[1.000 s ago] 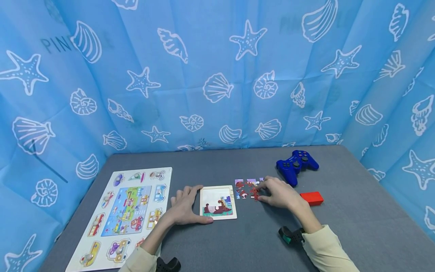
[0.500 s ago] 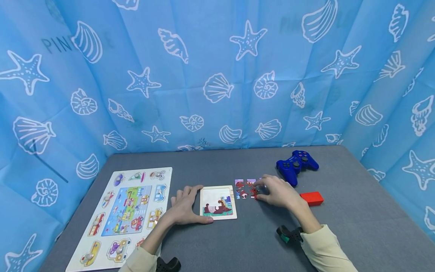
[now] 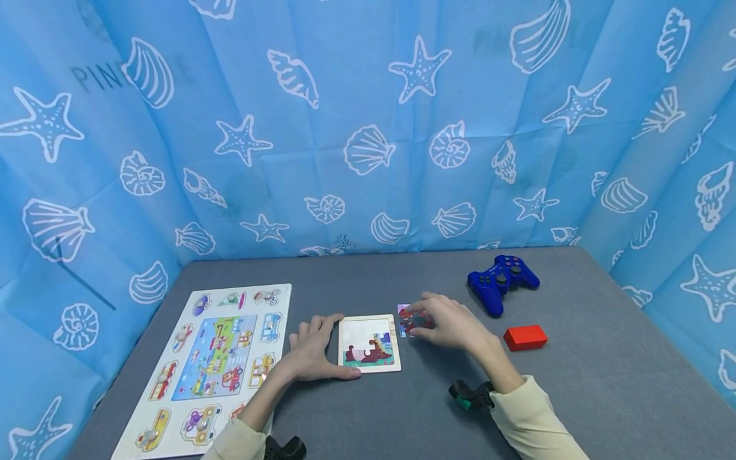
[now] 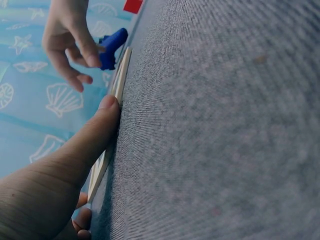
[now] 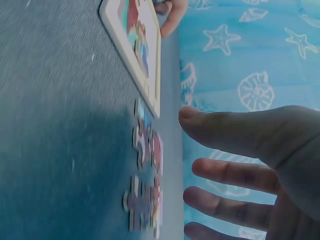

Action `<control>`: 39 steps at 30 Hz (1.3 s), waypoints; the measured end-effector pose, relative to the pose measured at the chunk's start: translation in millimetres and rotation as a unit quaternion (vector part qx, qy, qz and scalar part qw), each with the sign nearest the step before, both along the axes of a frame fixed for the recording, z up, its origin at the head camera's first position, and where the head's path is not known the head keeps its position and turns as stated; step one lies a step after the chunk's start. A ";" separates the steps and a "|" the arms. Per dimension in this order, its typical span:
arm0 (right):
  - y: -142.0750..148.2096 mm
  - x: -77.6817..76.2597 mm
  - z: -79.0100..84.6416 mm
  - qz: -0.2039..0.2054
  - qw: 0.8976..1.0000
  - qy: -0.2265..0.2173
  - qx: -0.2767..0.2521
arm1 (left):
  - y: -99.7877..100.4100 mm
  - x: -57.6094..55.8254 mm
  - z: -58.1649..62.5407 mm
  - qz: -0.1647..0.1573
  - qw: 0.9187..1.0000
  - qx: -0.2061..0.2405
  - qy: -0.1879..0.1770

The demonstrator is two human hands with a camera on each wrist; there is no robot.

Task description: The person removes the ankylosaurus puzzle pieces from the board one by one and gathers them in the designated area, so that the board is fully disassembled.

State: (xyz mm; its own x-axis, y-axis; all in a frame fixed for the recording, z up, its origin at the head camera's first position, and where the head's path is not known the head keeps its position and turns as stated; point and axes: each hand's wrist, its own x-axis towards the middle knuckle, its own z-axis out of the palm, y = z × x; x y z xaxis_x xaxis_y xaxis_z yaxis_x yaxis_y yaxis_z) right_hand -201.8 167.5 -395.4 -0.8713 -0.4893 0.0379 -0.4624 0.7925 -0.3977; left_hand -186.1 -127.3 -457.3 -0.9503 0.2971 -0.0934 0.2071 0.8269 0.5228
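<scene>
My left hand (image 3: 313,351) holds a small wooden puzzle tray (image 3: 370,368) by its left side, thumb at the near edge and index finger at the far left corner. Fitted pieces fill the tray's lower part with a brown and green picture; its upper part shows pale backing. Just right of the tray, my right hand (image 3: 451,322) hovers over loose jigsaw pieces (image 5: 142,145), partly covering them in the head view. In the right wrist view, its thumb and fingers (image 5: 225,172) are spread apart above the pieces, with nothing between them.
A large knobbed vehicle puzzle board (image 3: 186,300) lies at the left. A blue game controller (image 3: 500,281) and a red block (image 3: 526,337) sit to the right. A blue shell-patterned curtain (image 3: 368,191) hangs behind the grey table (image 3: 402,415).
My right hand has moved left across the loose pieces, toward the tray, uncovering more of the red block. My left hand and the tray have stayed in place.
</scene>
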 end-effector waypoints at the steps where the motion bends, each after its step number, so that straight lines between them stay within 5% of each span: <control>1: -2.4 0.0 0.1 0.005 1.000 -0.003 -0.004 | 0.0 0.0 -0.2 0.000 1.000 0.000 0.000; 24: -38.7 1.6 -11.7 0.076 0.997 -0.013 0.007 | -1.2 0.9 -0.3 -0.010 1.000 0.006 0.002; 39: -47.1 1.1 -21.5 0.129 0.991 0.021 0.029 | -1.8 0.6 -0.5 -0.011 1.000 0.009 0.001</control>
State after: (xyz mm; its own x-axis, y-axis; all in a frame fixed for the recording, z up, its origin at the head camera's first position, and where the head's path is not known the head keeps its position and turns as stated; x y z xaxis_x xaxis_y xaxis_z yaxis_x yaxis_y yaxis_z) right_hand -200.7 120.3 -416.9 -0.7148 -0.6984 0.0364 -0.6682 0.6666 -0.3303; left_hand -185.5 -129.0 -457.8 -0.9435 0.3201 -0.0857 0.2269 0.8124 0.5371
